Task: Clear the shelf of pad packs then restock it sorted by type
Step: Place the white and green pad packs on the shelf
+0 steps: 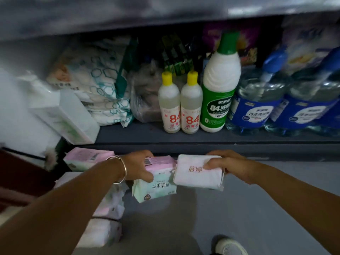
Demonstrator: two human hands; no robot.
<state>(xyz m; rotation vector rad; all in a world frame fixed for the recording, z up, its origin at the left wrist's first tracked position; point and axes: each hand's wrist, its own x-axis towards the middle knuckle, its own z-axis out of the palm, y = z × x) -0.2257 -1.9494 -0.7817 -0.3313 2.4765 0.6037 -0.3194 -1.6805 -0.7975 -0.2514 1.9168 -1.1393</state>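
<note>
- Fingers of the left hand (139,167) curl round a pink-and-mint pad pack (156,179), thumb on its near face, fingertips over the far edge
- Fingers of the right hand (227,165) clamp a white pad pack (197,172) printed with red characters, thumb on top beside the print
- Both packs hang in the air at about 6 o'clock from the small 84 bottles (179,107), just in front of and below the shelf edge (202,144); the two packs touch or nearly touch at their inner corners
- Clearing looks well advanced: several pink packs lie on the floor (220,208) at 8 o'clock from the hands, in a loose stack (108,205), with one more pink pack (88,156) at 9 o'clock
- Soft white packs with a teal hexagon print (99,83) sit at the shelf's left, at 10 o'clock from the hands, and a white box (70,116) leans beside them; whether these belong to the task cannot be told
- Restocking by type seems not yet begun, since no sorted rows show on the shelf
- Held packs look soft and plastic-wrapped; the mint one carries a barcode near the left fingertips, the white one is creased
- Bleach and blue detergent bottles (261,100) fill the shelf's right side
</note>
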